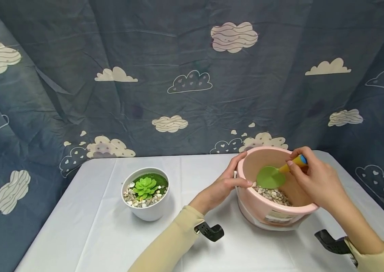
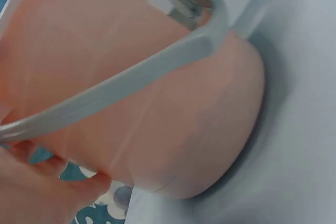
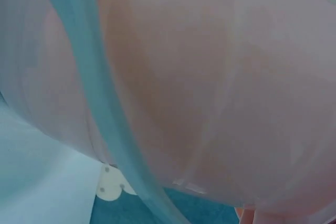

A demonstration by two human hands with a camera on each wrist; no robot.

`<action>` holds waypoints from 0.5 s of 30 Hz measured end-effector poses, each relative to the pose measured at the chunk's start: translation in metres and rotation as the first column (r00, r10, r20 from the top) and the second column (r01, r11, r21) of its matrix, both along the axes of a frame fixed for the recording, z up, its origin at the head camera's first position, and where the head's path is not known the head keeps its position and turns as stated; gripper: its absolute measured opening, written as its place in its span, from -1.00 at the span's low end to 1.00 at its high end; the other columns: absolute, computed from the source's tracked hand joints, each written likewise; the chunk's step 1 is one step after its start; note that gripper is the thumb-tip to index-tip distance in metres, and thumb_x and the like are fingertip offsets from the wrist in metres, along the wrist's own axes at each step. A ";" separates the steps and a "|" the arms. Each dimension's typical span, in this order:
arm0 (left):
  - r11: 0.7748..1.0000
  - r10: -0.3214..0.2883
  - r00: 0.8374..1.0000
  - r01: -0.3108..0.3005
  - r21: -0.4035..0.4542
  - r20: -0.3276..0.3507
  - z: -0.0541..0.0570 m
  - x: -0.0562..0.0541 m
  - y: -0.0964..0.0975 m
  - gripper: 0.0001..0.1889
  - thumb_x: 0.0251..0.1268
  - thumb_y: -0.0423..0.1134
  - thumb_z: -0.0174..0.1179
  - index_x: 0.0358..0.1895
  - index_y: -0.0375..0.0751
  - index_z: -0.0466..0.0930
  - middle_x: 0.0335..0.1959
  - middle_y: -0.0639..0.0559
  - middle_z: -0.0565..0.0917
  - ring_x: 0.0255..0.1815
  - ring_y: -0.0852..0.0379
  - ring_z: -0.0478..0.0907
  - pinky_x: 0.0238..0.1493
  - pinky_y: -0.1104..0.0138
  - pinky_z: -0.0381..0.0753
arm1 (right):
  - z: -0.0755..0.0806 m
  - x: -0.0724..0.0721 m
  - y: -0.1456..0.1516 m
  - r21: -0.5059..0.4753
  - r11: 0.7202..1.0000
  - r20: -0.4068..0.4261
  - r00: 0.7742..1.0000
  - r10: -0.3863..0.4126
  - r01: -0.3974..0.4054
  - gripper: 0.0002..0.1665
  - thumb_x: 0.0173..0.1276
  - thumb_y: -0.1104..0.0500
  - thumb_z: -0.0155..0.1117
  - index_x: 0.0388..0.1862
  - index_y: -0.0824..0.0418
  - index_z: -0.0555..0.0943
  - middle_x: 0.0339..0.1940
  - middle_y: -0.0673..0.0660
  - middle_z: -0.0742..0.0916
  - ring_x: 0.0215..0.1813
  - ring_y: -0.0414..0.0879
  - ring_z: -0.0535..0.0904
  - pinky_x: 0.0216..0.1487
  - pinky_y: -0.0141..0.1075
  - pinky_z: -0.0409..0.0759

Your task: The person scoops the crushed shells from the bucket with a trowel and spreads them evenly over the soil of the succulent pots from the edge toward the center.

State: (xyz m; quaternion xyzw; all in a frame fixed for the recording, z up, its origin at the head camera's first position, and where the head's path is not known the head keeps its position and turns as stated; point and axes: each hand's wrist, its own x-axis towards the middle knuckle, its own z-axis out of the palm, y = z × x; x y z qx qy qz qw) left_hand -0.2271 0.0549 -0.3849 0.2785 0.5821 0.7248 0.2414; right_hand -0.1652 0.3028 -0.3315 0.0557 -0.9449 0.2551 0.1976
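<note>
A pink bucket (image 1: 251, 198) with a pale handle (image 2: 131, 82) stands on the right of the table, leaning a little. Small pebbles (image 1: 275, 195) lie at its bottom. With the left hand (image 1: 219, 189), the person holds the bucket's left side, thumb near the rim and fingers along the outer wall. The right hand (image 1: 321, 181) pinches the yellow handle of a toy shovel (image 1: 270, 177), whose green blade is inside the bucket just above the pebbles. Only the bucket's outside fills the right wrist view, so the shovel is hidden there.
A white pot (image 1: 149, 214) with a green succulent (image 1: 145, 187) and pebbles stands left of the hands. White cloth covers the table (image 1: 110, 234). Behind it hangs a dark cloud-patterned curtain (image 1: 151, 49).
</note>
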 end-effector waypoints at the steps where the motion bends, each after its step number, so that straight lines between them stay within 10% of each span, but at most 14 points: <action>1: 1.000 0.012 1.000 -0.012 -0.005 -0.008 0.000 0.001 0.001 -0.12 0.13 -0.27 0.21 0.53 0.32 0.05 0.45 0.35 0.07 0.48 0.03 0.03 0.34 0.19 0.16 | 0.000 0.000 0.000 0.004 1.000 -0.004 1.000 -0.001 0.001 -0.71 0.48 0.12 0.21 0.07 0.19 0.43 -0.24 0.28 0.67 -0.38 0.04 0.55 -0.51 -0.39 0.51; 15: 0.999 0.004 0.998 -0.007 -0.052 -0.061 0.000 -0.001 -0.004 -0.03 0.06 -0.25 0.37 0.51 0.43 0.04 0.45 0.44 0.07 0.52 0.18 -0.15 0.42 0.15 0.01 | 0.006 -0.006 0.006 -0.123 0.988 0.091 0.990 0.110 -0.098 -0.71 0.51 0.20 0.15 0.07 0.30 0.37 -0.17 0.35 0.62 -0.29 0.18 0.72 -0.44 -0.29 0.69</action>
